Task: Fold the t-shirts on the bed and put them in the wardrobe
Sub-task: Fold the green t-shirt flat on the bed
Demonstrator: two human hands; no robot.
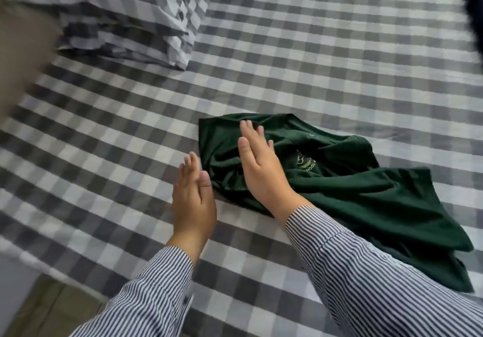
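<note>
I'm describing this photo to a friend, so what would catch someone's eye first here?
A crumpled dark green t-shirt lies on the grey-and-white checked bed sheet. The right hand rests flat on it, while the left hand is open at its left edge. A matching checked pillow sits at upper left.

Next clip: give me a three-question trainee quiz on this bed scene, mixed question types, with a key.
1. True or false: the green t-shirt is already neatly folded.
2. Which hand lies over the shirt? A) left hand B) right hand
3. Fill in: the checked pillow lies at the far ____ of the view.

Key: 1 false, it lies crumpled on the checked bedsheet; 2 B, flat with straight fingers, while the left is open beside the shirt's edge; 3 left.
</note>
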